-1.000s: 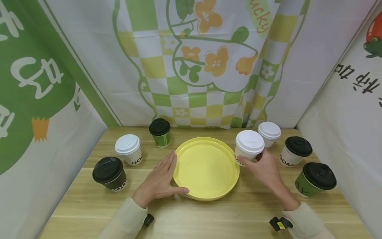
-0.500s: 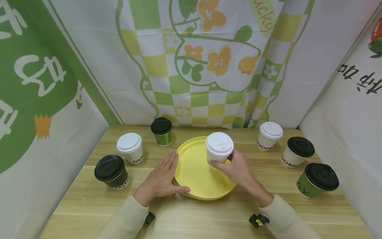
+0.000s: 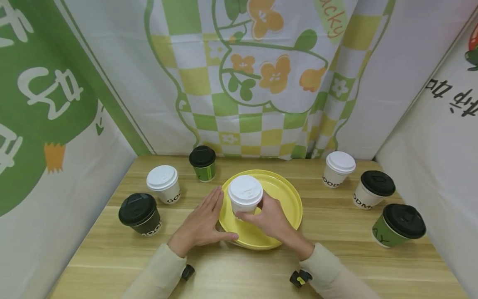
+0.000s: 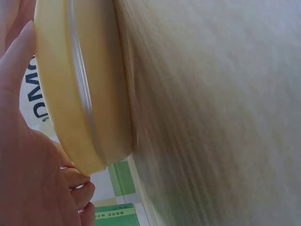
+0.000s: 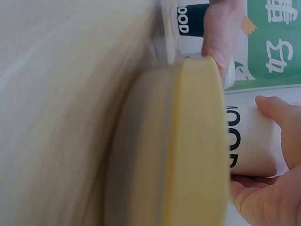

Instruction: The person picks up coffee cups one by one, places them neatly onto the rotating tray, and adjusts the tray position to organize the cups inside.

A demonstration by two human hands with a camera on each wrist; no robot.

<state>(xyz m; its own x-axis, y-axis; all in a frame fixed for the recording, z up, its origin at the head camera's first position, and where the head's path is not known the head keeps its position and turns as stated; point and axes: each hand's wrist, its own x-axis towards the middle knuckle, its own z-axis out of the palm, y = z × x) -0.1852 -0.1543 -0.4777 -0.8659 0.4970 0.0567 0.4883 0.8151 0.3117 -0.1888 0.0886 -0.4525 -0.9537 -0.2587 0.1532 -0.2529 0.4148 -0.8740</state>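
Note:
A round yellow tray (image 3: 285, 203) with a raised rim lies on the wooden table. My right hand (image 3: 276, 218) grips a white paper cup (image 3: 245, 193) with a white lid, upright over the tray's left half. In the right wrist view, fingers and thumb go round the cup (image 5: 256, 141); the tray's rim hides its base, so contact with the tray cannot be told. My left hand (image 3: 199, 222) rests against the tray's left edge, fingers straight and thumb spread along the front rim. The left wrist view shows the tray's side (image 4: 84, 94) with a seam around it.
On the left stand a black-lidded dark cup (image 3: 140, 214), a white-lidded cup (image 3: 164, 185) and a black-lidded green cup (image 3: 203, 164). On the right are a white-lidded cup (image 3: 337, 169), a black-lidded white cup (image 3: 373, 190) and a black-lidded green cup (image 3: 397, 225). Printed curtains surround the table.
My right hand has carried the white cup leftward from the tray's right edge to over its left half. The left hand has stayed against the tray.

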